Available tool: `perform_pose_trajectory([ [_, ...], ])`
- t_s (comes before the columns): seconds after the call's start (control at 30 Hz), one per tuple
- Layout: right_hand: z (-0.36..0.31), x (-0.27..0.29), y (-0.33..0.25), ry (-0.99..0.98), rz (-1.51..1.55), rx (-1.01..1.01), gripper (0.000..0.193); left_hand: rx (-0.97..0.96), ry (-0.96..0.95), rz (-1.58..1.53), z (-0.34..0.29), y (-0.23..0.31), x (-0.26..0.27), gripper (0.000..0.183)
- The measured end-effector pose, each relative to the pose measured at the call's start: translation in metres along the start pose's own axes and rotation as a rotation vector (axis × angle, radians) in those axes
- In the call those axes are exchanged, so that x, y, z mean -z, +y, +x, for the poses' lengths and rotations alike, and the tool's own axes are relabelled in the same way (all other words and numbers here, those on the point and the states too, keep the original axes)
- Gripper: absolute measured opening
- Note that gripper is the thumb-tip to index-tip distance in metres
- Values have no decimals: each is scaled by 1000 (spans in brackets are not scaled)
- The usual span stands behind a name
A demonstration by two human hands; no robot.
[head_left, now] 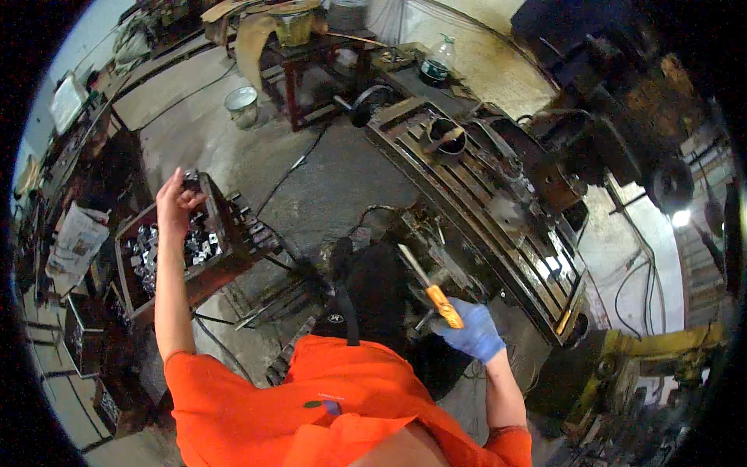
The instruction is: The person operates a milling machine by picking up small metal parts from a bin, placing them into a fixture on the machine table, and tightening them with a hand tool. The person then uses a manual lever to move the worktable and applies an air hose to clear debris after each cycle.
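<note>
My bare left hand (177,204) is over a brown open box (208,274) at the left, its fingers apart near the far rim. A small shiny metal piece shows beside the fingers; I cannot tell whether they touch it. Inside the box lie several small metal parts (204,246). My right hand (471,333), in a blue glove, is closed around the yellow handle of a file-like tool (443,306). Its long flat metal blade points up and left, toward the machine; the exact kind of tool is not clear.
A long slotted machine table (475,194) runs along the right, with a round can (446,138) on it. A white bucket (242,106) stands on the floor at the back. A yellow-green machine part (661,346) is at the lower right. Cables cross the floor.
</note>
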State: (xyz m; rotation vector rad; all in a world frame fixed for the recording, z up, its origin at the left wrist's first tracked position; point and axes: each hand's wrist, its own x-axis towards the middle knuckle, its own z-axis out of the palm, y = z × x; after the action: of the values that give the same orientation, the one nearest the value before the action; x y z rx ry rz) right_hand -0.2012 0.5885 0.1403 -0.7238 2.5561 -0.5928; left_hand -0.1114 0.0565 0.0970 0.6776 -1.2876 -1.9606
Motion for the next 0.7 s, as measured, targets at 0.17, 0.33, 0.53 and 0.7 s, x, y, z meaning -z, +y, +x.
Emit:
perform_pose_trajectory([
  [0.17, 16, 0, -19, 0, -124, 98, 41, 215, -474, 67, -32, -54, -135, 23],
  [0.33, 6, 17, 2, 64, -217, -46, 47, 436, -946, -123, -86, -123, -255, 17],
  [0.53, -24, 35, 56, 178, -147, -172, 44, 288, -1133, 220, -114, -157, -334, 15],
  [0.7, -41, 62, 131, 536, 289, -271, 33, -533, -1265, 770, -123, -176, -411, 17],
])
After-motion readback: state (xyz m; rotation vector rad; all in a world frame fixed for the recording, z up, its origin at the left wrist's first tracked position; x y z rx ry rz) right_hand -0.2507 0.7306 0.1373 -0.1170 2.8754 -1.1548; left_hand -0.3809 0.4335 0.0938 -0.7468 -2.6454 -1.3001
